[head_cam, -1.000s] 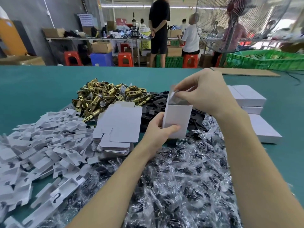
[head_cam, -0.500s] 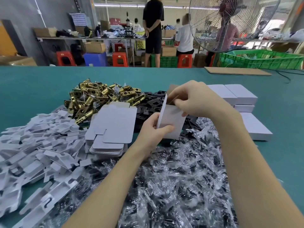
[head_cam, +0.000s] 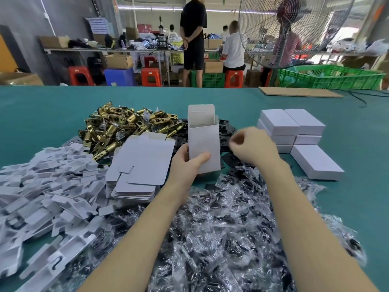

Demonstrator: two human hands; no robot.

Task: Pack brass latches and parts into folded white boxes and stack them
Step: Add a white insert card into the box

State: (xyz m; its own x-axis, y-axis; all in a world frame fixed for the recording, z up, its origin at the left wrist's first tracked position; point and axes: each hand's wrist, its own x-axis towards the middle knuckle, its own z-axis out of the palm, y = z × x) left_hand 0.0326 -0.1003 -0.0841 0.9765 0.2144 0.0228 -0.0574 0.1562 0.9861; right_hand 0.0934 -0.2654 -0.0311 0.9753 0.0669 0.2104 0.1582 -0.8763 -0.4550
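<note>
My left hand (head_cam: 186, 163) grips an upright white box (head_cam: 203, 142) near its bottom, with the top flap standing open. To the right of the box my right hand (head_cam: 253, 145) hovers with loosely curled fingers and holds nothing. A pile of brass latches (head_cam: 126, 127) lies behind on the left. Black plates (head_cam: 227, 131) lie behind the box. Flat white box blanks (head_cam: 143, 163) are stacked left of my left hand. Closed white boxes (head_cam: 294, 127) are stacked at the right.
White card inserts (head_cam: 46, 186) cover the left of the green table (head_cam: 42, 114). Clear bags of black parts (head_cam: 221, 228) lie under my forearms. A cardboard sheet (head_cam: 299, 92), a green crate (head_cam: 330, 77) and a standing fan (head_cam: 286, 32) are at the far right. People work beyond the table.
My right hand has left the top of the box and moved to its right. The box now stands upright with its top flap open.
</note>
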